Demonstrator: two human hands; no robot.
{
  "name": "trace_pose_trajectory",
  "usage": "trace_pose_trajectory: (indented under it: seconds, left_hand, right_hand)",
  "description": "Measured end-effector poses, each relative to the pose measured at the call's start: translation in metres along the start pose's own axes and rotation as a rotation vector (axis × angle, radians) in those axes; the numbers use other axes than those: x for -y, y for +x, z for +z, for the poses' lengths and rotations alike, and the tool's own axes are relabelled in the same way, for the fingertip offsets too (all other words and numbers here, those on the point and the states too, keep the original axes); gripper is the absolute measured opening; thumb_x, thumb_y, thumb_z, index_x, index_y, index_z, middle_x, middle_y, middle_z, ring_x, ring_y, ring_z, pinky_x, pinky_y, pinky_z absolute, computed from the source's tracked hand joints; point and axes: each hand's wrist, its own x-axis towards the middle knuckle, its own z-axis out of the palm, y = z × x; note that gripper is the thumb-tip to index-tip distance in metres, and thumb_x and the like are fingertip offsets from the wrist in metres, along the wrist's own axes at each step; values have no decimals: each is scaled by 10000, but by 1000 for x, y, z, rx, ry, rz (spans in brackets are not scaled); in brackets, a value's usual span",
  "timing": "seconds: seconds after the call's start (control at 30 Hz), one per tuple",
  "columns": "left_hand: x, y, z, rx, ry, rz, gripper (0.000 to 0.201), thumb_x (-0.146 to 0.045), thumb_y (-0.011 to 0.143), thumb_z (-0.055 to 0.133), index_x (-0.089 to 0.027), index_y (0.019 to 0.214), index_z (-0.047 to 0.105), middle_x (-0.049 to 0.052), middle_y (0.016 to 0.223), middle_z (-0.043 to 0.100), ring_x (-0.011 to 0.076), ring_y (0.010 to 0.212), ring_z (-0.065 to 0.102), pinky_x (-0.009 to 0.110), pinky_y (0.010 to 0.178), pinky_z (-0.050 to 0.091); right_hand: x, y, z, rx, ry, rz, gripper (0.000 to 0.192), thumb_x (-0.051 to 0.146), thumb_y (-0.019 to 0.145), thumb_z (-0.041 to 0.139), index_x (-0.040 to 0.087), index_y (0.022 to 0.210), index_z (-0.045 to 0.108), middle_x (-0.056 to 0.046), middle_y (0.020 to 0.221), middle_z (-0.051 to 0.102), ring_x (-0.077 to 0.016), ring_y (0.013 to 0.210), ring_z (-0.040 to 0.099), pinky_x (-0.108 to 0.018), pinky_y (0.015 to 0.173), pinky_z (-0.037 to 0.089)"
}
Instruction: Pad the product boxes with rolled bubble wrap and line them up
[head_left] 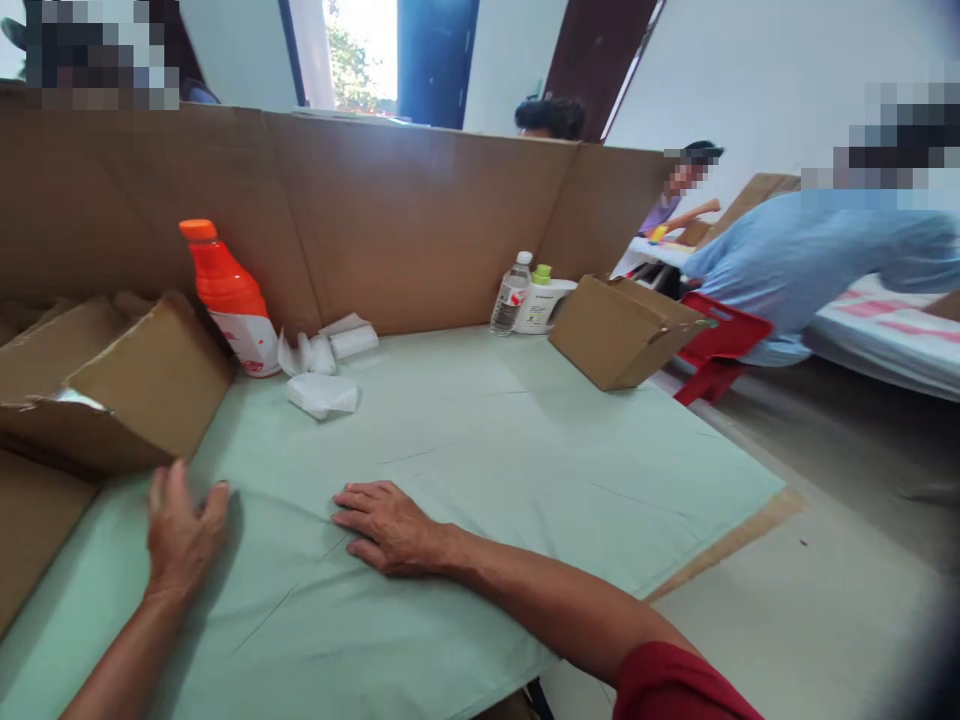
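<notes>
My left hand (186,530) is held open at the left, thumb apart from the fingers, its fingertips close to the lower edge of an open cardboard box (161,385). Whether they touch the box I cannot tell. Palm down on the pale green cloth (450,430), my right hand (390,530) lies with its fingers stretched out and holds nothing. Beyond the hands are crumpled pieces of white wrapping (322,395) and a large orange bottle (232,300) with an orange cap.
A tall cardboard screen (420,220) lines the table's far side. Before it stand a clear water bottle (511,295), a white bottle with a green cap (544,305) and a cardboard box (619,330). A person in light blue (825,260) sits at right on a red chair (720,335).
</notes>
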Motion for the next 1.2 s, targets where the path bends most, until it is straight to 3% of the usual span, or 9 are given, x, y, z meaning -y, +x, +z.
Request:
trace_pose_trajectory:
  seconds: [0.17, 0.33, 0.5, 0.7, 0.8, 0.9, 1.0, 1.13, 1.2]
  left_hand:
    - [-33, -31, 12, 137, 20, 70, 584, -516, 915, 473, -121, 1331, 582, 232, 1556, 408, 417, 1463, 386, 582, 1191, 341]
    - [-78, -46, 35, 180, -4, 232, 543, -505, 922, 469, -148, 1309, 600, 216, 1560, 414, 402, 1450, 400, 581, 1173, 348]
    - [-114, -39, 60, 170, -38, 340, 456, -449, 921, 474, -180, 1251, 638, 197, 1541, 460, 389, 1421, 433, 594, 1161, 336]
    - [-137, -30, 84, 334, 11, 501, 447, -446, 899, 494, -195, 1232, 656, 178, 1456, 560, 368, 1406, 455, 568, 1151, 356]
    - [-146, -36, 92, 363, 70, 550, 498, -468, 926, 457, -172, 1280, 645, 201, 1445, 571, 375, 1396, 470, 584, 1149, 349]
    - [-150, -56, 93, 349, 91, 628, 546, -482, 960, 407, -142, 1322, 634, 224, 1457, 562, 388, 1402, 468, 594, 1154, 334]
    - [-145, -85, 88, 322, 39, 697, 518, -476, 957, 448, -198, 1360, 618, 180, 1467, 573, 368, 1403, 479, 570, 1168, 324]
    - [-136, -129, 62, 254, -8, 772, 530, -429, 940, 529, -257, 1442, 538, 129, 1498, 557, 324, 1407, 483, 517, 1198, 294]
    - [-136, -148, 44, 232, -24, 772, 520, -378, 944, 549, -260, 1450, 516, 111, 1503, 554, 287, 1402, 488, 468, 1194, 313]
  right_hand:
    - [-4, -4, 1, -21, 4, -36, 436, 313, 971, 587, 144, 1373, 580, -112, 1520, 535, -273, 1437, 429, -436, 1158, 366]
    - [3, -1, 10, -76, -68, -73, 396, 340, 949, 603, 149, 1295, 609, -126, 1456, 576, -267, 1393, 447, -427, 1130, 382]
    - [15, -8, 17, -81, -151, -72, 382, 435, 933, 610, 129, 1158, 649, -148, 1221, 682, -282, 1210, 534, -430, 1111, 393]
    - [41, -71, 4, -76, -219, -243, 449, 448, 993, 504, 239, 1385, 568, -36, 1518, 527, -242, 1404, 422, -435, 1176, 320]
    - [52, -104, 2, -6, -243, -349, 382, 449, 1004, 501, 310, 1339, 622, 23, 1515, 539, -214, 1412, 438, -407, 1170, 343]
    - [32, -125, -7, 18, -162, -404, 237, 353, 985, 558, 303, 1158, 712, 52, 1420, 629, -151, 1378, 489, -303, 1141, 376]
    - [-28, -142, -49, -191, -113, -53, 213, 338, 968, 562, 241, 1076, 718, -24, 1329, 690, -185, 1333, 548, -351, 1107, 424]
    - [-129, -169, -163, -488, -422, 600, 261, 339, 893, 636, 259, 1132, 703, -71, 1316, 690, -253, 1281, 589, -438, 1079, 448]
    - [-172, -182, -221, -594, -485, 733, 377, 342, 887, 619, 154, 1211, 655, -185, 1373, 623, -370, 1352, 504, -578, 1104, 372]
